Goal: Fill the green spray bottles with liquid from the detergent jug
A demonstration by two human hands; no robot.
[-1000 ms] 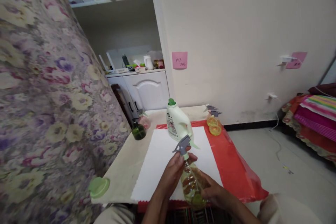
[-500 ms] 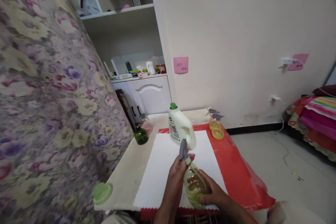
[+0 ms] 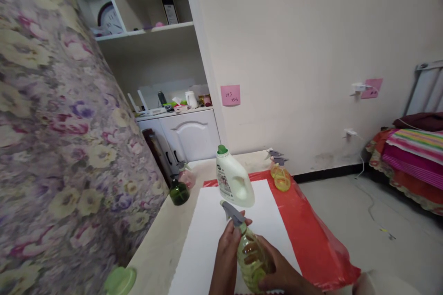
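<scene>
A clear yellow-green spray bottle point(image 3: 249, 252) with a grey trigger head tilts over the near part of the white sheet point(image 3: 199, 239). My left hand point(image 3: 228, 242) is closed round its neck, just under the head, and the nozzle points to the left. Lower down, my right hand point(image 3: 282, 269) wraps the ribbed body from the right side. Liquid shows inside the bottle. Just beyond the trigger head, a pale green detergent jug point(image 3: 233, 179) stands upright on the sheet, its opening topped with green.
Yellow spray bottles point(image 3: 282, 179) stand at the back right on red plastic point(image 3: 308, 226). A dark green bottle point(image 3: 179, 192) and a pink spray bottle point(image 3: 187, 177) are at the left edge. A light green lid point(image 3: 121, 281) lies near front left. A floral curtain point(image 3: 62, 147) hangs beside the table.
The spray bottle's trigger head has turned, so its nozzle now points left. Both hands stay on the bottle. The camera view has shifted, and the jug stands in the same place.
</scene>
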